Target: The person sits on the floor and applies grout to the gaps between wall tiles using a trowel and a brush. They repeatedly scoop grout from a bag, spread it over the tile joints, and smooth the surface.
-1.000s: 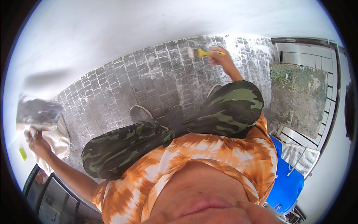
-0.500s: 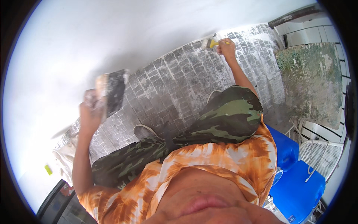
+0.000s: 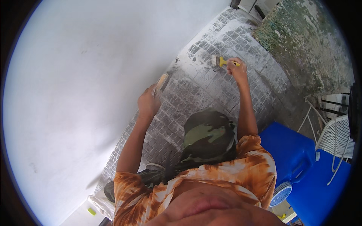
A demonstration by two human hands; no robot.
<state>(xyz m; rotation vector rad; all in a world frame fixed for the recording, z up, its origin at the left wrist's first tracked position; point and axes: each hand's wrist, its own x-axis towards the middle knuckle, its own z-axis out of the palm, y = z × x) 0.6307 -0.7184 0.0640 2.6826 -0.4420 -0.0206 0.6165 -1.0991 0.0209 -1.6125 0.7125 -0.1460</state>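
My left hand [image 3: 149, 101] is closed on a plastering trowel [image 3: 162, 80]; its pale wooden handle shows, and its dark flat blade is seen nearly edge-on. It is close to where the white wall [image 3: 94, 75] meets the floor. My right hand [image 3: 237, 68] grips the yellow handle of a paintbrush [image 3: 221, 61], whose pale bristles point left, over or against the grey stone-patterned floor [image 3: 181, 98]. White dust and smears cover much of that floor around the brush.
At the upper right leans a mottled green-grey board [image 3: 301, 45]. Blue plastic containers [image 3: 286, 150] stand to my right, beside a white mesh metal chair [image 3: 335, 137]. A pale cloth [image 3: 101, 203] and a small yellow-green object [image 3: 91, 211] lie at the lower left.
My view has turned toward the right. My left hand has moved forward and right with the trowel, which now appears edge-on. The brush has shifted away from the wall's base, out over the floor.
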